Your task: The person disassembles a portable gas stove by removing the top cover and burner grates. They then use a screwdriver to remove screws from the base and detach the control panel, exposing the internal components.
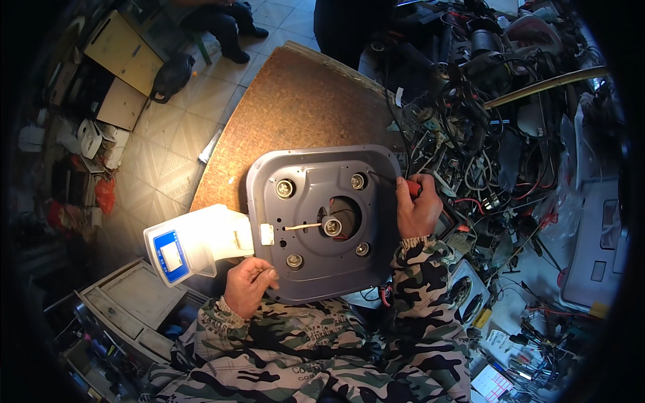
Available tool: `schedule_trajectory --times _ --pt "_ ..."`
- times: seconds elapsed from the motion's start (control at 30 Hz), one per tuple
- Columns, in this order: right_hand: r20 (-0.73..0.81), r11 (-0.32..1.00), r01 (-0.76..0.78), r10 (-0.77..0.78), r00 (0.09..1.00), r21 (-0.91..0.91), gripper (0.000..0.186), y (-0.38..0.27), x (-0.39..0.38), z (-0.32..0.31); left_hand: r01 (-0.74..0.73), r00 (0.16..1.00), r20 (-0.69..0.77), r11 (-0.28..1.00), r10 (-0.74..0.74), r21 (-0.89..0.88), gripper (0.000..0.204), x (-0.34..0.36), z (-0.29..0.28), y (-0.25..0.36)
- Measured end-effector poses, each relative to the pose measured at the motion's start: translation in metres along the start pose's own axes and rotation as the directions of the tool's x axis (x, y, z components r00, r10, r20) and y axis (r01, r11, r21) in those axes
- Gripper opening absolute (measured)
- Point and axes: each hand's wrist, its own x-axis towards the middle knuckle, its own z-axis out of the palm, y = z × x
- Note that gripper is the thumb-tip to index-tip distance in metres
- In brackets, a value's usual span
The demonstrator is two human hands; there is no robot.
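A grey metal heat-lamp housing (312,272) with rounded corners lies in front of me, its near edge by my lap. It has metal lamp sockets in its corners and a middle socket (332,226) on a strip across a round opening. A white connector (267,234) sits at its left side. My right hand (418,209) is closed around a red-handled tool (414,189) at the housing's right rim; a thin shaft seems to point toward the far right socket. My left hand (251,285) is closed, fingers pinched, beside the near left corner; anything between the fingertips is hidden.
A brown wooden board (302,101) lies under and beyond the housing. Left of it stands a brightly lit white plastic object (201,242) with a blue panel. Tangled cables and parts (463,134) pile up on the right. A seated person's legs (225,30) show beyond.
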Motion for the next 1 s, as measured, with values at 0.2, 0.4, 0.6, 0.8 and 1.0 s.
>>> schedule_trajectory --times 0.2,0.4,0.6,0.8,1.0 --pt "0.003 1.0 0.01 -0.01 1.0 -0.009 0.028 0.003 0.002 0.002 0.035 0.999 -0.006 0.999 -0.035 -0.018 0.013 0.002 0.001 0.002" --pt "0.002 1.0 0.002 -0.002 1.0 0.013 0.028 0.005 0.001 0.003 0.04 0.999 -0.006 0.999 -0.04 0.0 0.013 0.004 0.002 0.002" --pt "-0.006 1.0 0.018 -0.017 1.0 0.015 0.028 0.005 0.002 0.003 0.027 1.0 -0.012 0.999 -0.028 -0.038 0.014 0.003 0.003 0.0" --pt "-0.002 0.986 0.111 -0.113 0.994 -0.126 0.032 0.008 0.007 0.002 0.071 0.997 -0.009 0.994 -0.072 -0.08 0.011 0.004 0.007 0.001" --pt "0.097 0.941 0.208 -0.189 0.977 -0.267 0.042 -0.006 0.02 0.005 0.052 0.999 -0.007 0.993 -0.053 -0.104 0.011 0.002 0.003 -0.003"
